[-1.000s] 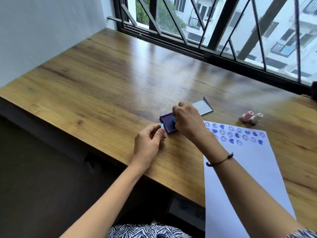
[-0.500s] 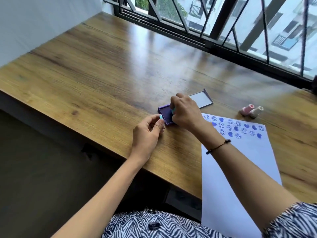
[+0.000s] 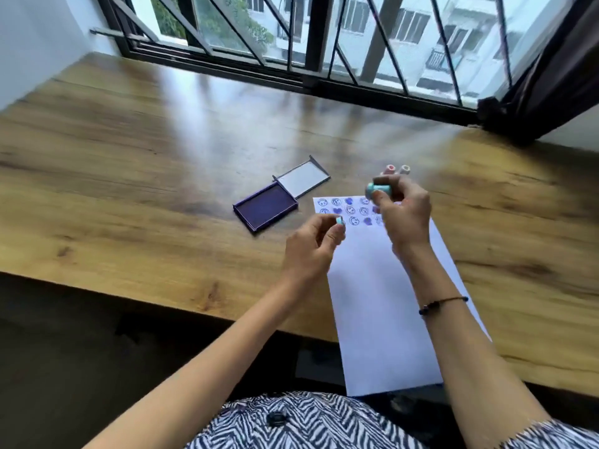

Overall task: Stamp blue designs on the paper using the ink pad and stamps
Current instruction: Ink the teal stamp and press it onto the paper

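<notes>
The white paper (image 3: 382,306) lies on the wooden table (image 3: 162,176), its top rows printed with blue smileys and hearts (image 3: 350,210). My right hand (image 3: 403,215) hovers above those prints and pinches a teal stamp (image 3: 377,189), held sideways. My left hand (image 3: 314,246) is raised over the paper's left edge and grips a small teal cap (image 3: 339,220) between thumb and fingertips. The purple ink pad (image 3: 265,209) sits open to the left of the paper, its lid (image 3: 303,179) folded back. Neither hand touches the pad.
A pink stamp (image 3: 389,169) and a cream stamp (image 3: 404,170) lie just beyond the paper, partly behind my right hand. A barred window (image 3: 324,37) runs along the table's far edge, with a dark curtain (image 3: 557,76) at the right. The table's near edge is at my lap.
My right hand lifted the teal stamp off the ink pad and carried it right, over the printed rows. My left hand rose from beside the pad and moved right too.
</notes>
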Action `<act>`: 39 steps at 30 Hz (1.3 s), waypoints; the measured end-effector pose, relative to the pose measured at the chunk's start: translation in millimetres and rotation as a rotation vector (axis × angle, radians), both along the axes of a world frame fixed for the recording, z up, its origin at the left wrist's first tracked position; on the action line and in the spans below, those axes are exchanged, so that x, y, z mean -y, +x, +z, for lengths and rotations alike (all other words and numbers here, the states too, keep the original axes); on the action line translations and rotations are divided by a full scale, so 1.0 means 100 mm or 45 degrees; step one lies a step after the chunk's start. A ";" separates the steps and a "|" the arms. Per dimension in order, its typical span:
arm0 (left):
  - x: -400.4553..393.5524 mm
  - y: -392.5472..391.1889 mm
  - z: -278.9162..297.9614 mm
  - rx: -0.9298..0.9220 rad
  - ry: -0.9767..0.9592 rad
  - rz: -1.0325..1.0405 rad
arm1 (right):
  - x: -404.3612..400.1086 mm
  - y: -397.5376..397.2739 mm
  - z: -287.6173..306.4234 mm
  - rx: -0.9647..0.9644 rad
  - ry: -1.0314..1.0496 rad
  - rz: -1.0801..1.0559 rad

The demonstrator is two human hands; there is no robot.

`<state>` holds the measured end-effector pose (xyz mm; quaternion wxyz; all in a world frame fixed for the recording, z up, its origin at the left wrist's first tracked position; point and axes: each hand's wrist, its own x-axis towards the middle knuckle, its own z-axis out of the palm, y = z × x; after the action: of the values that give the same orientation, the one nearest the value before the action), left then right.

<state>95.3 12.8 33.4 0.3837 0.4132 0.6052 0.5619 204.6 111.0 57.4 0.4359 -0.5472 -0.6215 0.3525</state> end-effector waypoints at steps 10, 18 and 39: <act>-0.33 0.42 -0.14 -0.302 -0.124 -0.165 | -0.29 0.55 -0.05 0.904 -0.038 0.158; -0.31 0.43 -0.16 -0.357 -0.058 -0.136 | -0.28 0.51 -0.06 1.127 0.058 0.246; -0.33 0.44 -0.24 -0.277 0.009 -0.122 | -0.34 0.43 -0.12 1.302 0.108 0.360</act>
<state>139.2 45.8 9.6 0.3408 0.5017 0.6206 0.4970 247.4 145.4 45.8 0.0474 -0.5420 -0.8361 0.0706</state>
